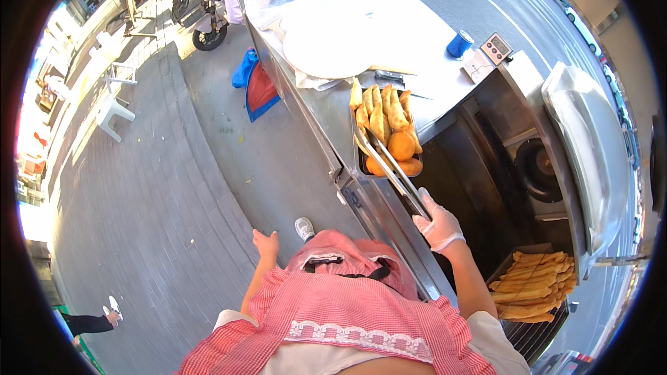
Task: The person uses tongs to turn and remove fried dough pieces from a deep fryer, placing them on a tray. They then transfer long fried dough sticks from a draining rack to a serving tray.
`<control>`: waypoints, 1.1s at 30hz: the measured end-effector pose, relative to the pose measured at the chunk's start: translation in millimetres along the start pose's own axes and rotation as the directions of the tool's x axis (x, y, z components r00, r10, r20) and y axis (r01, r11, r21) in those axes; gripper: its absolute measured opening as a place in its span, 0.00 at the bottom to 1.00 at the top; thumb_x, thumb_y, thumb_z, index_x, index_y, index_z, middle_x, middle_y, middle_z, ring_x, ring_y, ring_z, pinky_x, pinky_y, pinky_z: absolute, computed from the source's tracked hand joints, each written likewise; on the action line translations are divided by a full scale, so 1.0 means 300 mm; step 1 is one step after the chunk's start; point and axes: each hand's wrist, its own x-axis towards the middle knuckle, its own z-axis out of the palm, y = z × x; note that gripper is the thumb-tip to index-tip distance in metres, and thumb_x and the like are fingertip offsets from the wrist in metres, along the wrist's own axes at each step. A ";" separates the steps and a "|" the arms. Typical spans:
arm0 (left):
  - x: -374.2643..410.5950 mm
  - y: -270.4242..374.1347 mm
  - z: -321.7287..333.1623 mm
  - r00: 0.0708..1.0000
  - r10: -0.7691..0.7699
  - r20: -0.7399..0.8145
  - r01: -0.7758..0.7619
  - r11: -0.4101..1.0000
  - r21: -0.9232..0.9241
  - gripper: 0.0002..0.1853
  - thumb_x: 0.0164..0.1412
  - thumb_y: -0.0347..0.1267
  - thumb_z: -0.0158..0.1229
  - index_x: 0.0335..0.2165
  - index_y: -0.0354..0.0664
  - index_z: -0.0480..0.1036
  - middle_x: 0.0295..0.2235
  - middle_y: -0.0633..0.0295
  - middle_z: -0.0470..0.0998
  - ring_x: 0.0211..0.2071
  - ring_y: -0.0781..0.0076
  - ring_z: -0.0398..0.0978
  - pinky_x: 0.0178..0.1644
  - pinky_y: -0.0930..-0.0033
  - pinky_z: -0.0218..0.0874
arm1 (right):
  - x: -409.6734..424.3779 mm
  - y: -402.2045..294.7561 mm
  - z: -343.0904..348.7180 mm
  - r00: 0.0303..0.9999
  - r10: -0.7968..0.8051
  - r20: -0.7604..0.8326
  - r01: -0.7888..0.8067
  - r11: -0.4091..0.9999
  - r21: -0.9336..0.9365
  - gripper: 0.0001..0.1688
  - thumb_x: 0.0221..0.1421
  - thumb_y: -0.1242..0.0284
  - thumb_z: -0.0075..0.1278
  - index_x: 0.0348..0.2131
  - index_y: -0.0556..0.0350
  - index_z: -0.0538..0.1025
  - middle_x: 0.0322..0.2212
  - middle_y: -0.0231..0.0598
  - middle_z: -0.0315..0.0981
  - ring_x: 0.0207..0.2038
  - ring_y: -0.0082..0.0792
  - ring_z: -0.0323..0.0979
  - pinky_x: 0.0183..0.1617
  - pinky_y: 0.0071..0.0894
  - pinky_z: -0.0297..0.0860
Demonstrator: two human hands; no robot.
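My right hand point(439, 225), in a clear plastic glove, is closed around the handle end of long metal tongs point(401, 179). The tips of the tongs reach among fried pastries point(383, 114) in a dark tray point(358, 159) on the steel counter; whether they grip one I cannot tell. Beside the tongs lie a round golden fried ball point(401, 146) and longer browned pieces at the tray's near end. My bare left hand point(266, 244) hangs over the pavement, fingers apart, holding nothing.
Fried dough sticks point(531, 284) are piled at lower right, beyond the dark well point(464, 166) of the cart. A large round white board point(328, 36), a blue can point(459, 44) and a digital timer point(495, 48) are on the counter. A white stool point(113, 114) stands on the pavement; a person's leg point(88, 324) shows lower left.
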 end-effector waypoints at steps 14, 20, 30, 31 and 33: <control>0.072 0.205 0.050 0.969 0.205 0.139 -0.213 0.976 0.049 0.52 0.55 0.38 0.66 0.67 0.26 0.44 0.65 0.29 0.53 0.67 0.35 0.50 0.71 0.50 0.47 | -0.369 0.092 0.019 0.953 0.221 -0.208 -0.101 0.877 0.469 0.43 0.55 0.66 0.58 0.66 0.56 0.62 0.52 0.57 0.75 0.56 0.51 0.74 0.59 0.36 0.68; 0.093 0.197 0.119 0.952 0.256 0.168 -0.278 0.953 0.123 0.50 0.54 0.36 0.66 0.65 0.23 0.48 0.64 0.30 0.57 0.66 0.37 0.56 0.69 0.51 0.50 | -0.530 0.417 -0.107 0.879 0.401 -0.259 -0.422 0.906 -0.030 0.43 0.58 0.64 0.56 0.68 0.49 0.59 0.48 0.55 0.75 0.49 0.53 0.76 0.52 0.43 0.71; 0.023 0.144 0.202 0.955 0.200 0.218 -0.218 0.974 0.061 0.48 0.55 0.35 0.65 0.65 0.23 0.50 0.65 0.32 0.58 0.67 0.39 0.55 0.71 0.53 0.48 | -0.368 0.739 -0.062 0.843 0.505 0.185 -0.366 0.791 -0.490 0.52 0.61 0.58 0.55 0.72 0.48 0.45 0.53 0.55 0.70 0.51 0.54 0.75 0.52 0.48 0.72; 0.002 0.135 0.188 0.959 0.185 0.216 -0.205 0.976 0.071 0.48 0.55 0.35 0.65 0.65 0.23 0.50 0.65 0.32 0.57 0.67 0.39 0.55 0.70 0.53 0.48 | -0.343 0.751 -0.060 0.843 0.503 0.191 -0.364 0.794 -0.487 0.51 0.61 0.59 0.55 0.71 0.49 0.46 0.54 0.54 0.70 0.51 0.54 0.74 0.53 0.48 0.72; -0.026 0.106 0.161 0.965 0.156 0.209 -0.177 0.980 0.088 0.48 0.55 0.35 0.64 0.66 0.24 0.49 0.65 0.32 0.57 0.67 0.39 0.55 0.70 0.53 0.48 | -0.295 0.781 -0.062 0.844 0.496 0.203 -0.355 0.802 -0.480 0.48 0.61 0.60 0.55 0.70 0.51 0.49 0.55 0.54 0.69 0.53 0.53 0.74 0.55 0.48 0.71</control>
